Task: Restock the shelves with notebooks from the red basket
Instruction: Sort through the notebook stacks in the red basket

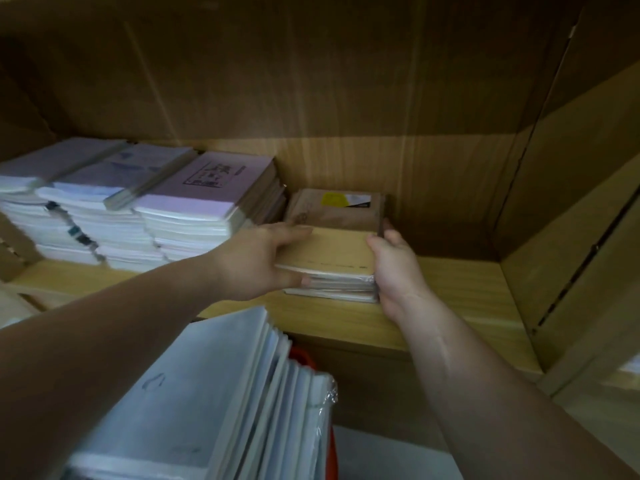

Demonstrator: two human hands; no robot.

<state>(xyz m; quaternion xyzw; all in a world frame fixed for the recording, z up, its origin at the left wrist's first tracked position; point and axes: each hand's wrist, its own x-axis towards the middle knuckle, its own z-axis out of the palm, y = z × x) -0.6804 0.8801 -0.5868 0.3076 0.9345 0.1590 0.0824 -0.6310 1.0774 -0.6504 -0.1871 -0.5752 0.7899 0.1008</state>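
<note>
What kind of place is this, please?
Probably a stationery shop or stockroom: a wooden shelf carries stacks of wrapped notebooks, the left hand and right hand hold a tan notebook stack, and a red basket holds more.

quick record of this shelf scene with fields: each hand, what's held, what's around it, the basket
left hand: grips left edge of the tan notebook stack, fingers on top, thumb at the front
right hand: grips the stack's right edge
stack position: flat on the wooden shelf
behind it: brown notebooks with a yellow label
left of it: pale notebook piles
foreground: white notebooks over the red basket
</note>
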